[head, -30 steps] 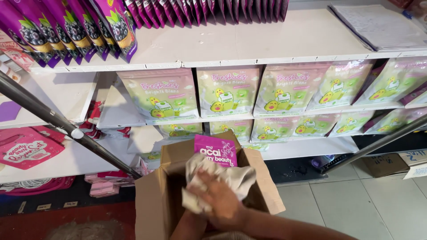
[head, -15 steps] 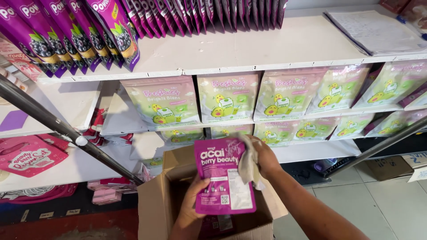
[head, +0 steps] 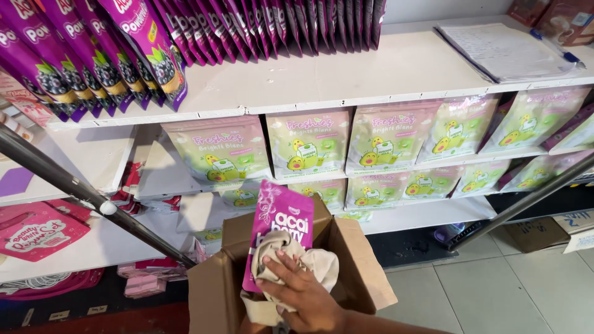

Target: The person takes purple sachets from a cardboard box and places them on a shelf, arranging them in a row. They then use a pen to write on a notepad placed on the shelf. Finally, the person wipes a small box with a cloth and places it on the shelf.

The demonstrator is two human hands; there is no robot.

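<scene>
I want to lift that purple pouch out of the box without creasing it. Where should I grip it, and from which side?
Probably the top corner of the purple pouch, pinched from above. It stands upright and tilted in the cardboard box, its upper part bare. The right hand presses a beige cloth over its lower front, so that part is covered. The left hand is hidden.

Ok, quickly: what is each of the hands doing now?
Right hand: pressing a beige cloth against the magenta pouch.
Left hand: hidden behind the pouch and cloth; cannot be told.
</scene>
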